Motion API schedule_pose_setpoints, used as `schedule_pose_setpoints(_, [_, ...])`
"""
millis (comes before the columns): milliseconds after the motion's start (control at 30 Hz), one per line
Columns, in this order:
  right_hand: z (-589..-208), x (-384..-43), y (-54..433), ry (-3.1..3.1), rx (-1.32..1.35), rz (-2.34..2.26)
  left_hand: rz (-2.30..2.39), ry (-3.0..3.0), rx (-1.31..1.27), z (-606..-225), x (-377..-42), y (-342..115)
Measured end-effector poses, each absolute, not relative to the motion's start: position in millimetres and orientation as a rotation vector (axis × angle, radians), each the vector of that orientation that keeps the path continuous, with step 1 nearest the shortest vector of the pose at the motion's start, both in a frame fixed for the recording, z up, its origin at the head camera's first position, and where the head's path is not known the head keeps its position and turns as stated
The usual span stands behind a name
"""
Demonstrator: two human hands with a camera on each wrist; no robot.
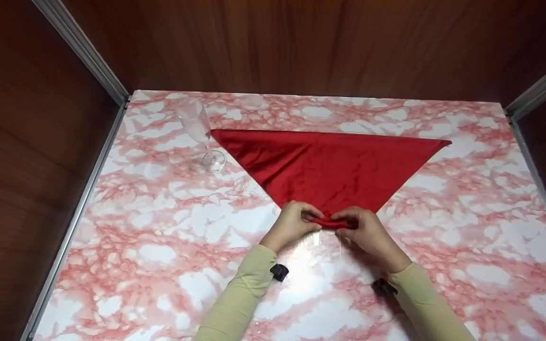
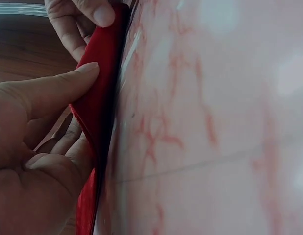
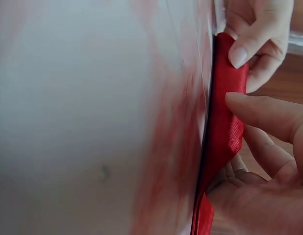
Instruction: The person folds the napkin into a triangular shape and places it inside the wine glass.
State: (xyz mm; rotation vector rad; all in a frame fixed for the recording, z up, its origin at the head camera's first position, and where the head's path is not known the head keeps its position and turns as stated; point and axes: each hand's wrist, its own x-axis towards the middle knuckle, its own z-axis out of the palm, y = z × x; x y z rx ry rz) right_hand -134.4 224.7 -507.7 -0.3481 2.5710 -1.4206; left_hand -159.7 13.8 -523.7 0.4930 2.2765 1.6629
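A red satin napkin (image 1: 339, 166) lies folded into a triangle, its long straight edge at the back and its near end turned up into a small fold. My left hand (image 1: 294, 225) pinches the left part of that fold between thumb and fingers. On the fold's right part, my right hand (image 1: 365, 232) does the same. In the left wrist view the thumb presses on the red cloth (image 2: 105, 63), with fingers behind it. The right wrist view shows both thumbs on the folded cloth (image 3: 222, 112), low against the tabletop.
Left of the napkin's back corner stands a clear stemmed glass (image 1: 213, 161), its bowl near that corner. The table (image 1: 159, 255) has a red and white marbled top. Brown wood-grain panels (image 1: 301, 47) with metal edge strips rise at the back and sides.
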Motion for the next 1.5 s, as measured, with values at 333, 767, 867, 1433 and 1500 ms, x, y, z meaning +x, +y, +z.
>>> schedule_pose_setpoints(333, [-507, -136, 225, 2.558, -0.289, -1.421, 1.630, 2.345, 0.579, -522, -161, 14])
schedule_pose_setpoints(767, [-505, -140, 223, 2.473, -0.276, -1.550, 1.693, 2.283, 0.580, -517, -162, 19])
schedule_pose_setpoints(867, [-503, -140, 221, 2.489, -0.281, -1.590, 1.687, 2.319, 0.604, -517, -164, 21])
schedule_pose_setpoints(1433, [-503, -145, 223, 2.512, -0.303, -1.495, 1.566, 2.361, 0.600, -516, -173, 25])
schedule_pose_setpoints(1500, [-501, -145, 222, 2.521, -0.306, -1.483, 1.569, 2.333, 0.610, -516, -174, 23])
